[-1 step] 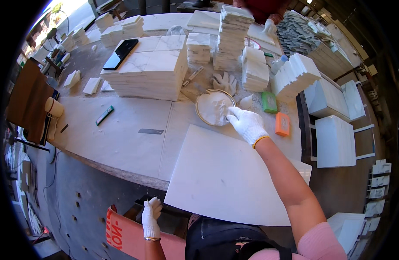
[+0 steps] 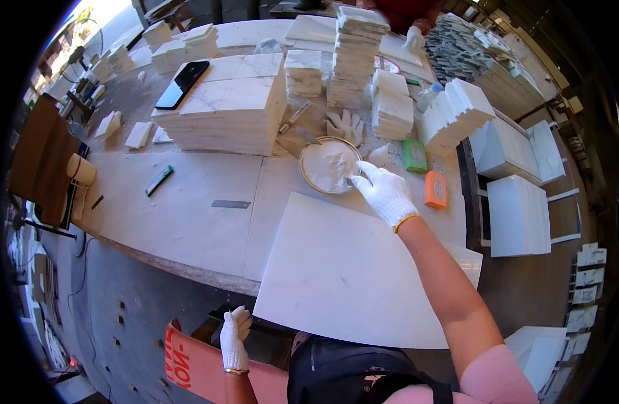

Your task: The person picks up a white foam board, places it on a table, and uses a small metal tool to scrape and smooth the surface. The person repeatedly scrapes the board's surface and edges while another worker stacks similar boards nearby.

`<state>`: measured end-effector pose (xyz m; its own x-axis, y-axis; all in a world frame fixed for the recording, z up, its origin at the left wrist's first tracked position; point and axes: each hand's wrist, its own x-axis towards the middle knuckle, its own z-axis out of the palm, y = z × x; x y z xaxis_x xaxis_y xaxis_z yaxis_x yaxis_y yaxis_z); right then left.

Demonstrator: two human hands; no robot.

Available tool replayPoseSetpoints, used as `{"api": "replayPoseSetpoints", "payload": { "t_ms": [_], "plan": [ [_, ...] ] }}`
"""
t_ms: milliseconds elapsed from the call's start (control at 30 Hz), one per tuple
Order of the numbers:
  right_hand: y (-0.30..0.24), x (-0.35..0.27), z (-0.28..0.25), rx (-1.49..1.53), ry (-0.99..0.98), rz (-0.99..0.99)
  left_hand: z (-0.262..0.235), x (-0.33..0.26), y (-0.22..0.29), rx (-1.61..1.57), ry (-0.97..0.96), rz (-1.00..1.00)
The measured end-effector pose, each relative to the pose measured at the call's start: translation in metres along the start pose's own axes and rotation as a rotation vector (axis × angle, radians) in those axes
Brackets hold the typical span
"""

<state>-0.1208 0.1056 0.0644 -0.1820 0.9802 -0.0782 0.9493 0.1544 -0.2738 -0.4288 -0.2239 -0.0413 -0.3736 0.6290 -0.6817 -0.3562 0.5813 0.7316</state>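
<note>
Now right hand (image 2: 385, 193) at bowl (image 2: 328, 165) rim, left hand (image 2: 233, 339) hanging loose.

the round bowl (image 2: 328, 165) sits on the table (image 2: 188, 209) behind the large slab (image 2: 350, 276), tile stack (image 2: 229, 104) to its left

Stone table (image 2: 188, 209): tile stacks (image 2: 232, 108), bowl (image 2: 328, 165) (white paste).

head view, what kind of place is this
Most likely a stone or tile workshop: stacks of white marble tiles crowd the long worktable, a large white slab lies in front, and the gloved right hand reaches a bowl of white paste.
</note>
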Motion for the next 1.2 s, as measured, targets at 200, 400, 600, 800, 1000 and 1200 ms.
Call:
{"api": "replayPoseSetpoints", "payload": {
  "t_ms": [200, 400, 600, 800, 1000, 1200],
  "plan": [
    [0.024, -0.091, 0.058, 0.16, 0.409, -0.152, 0.031, 0.007, 0.016, 0.125, -0.165, -0.024],
    [0.069, -0.165, 0.096, -0.012, 0.155, -0.046, 0.027, 0.045, 0.005, 0.165, -0.115, 0.032],
    [0.227, -0.251, 0.046, -0.192, 0.38, 0.548, 0.032, 0.041, 0.023, 0.35, -0.132, 0.038],
    [0.271, -0.372, 0.044, 0.168, 0.394, 0.984, 0.045, 0.032, 0.062, 0.71, -0.142, 0.185],
    [0.242, -0.407, 0.06, 0.494, 0.43, 1.122, 0.084, 0.049, 0.105, 0.858, -0.057, 0.331],
    [0.249, -0.402, 0.092, 0.702, 0.66, 1.046, 0.125, 0.074, 0.109, 0.741, -0.121, 0.601]
  ]
}}
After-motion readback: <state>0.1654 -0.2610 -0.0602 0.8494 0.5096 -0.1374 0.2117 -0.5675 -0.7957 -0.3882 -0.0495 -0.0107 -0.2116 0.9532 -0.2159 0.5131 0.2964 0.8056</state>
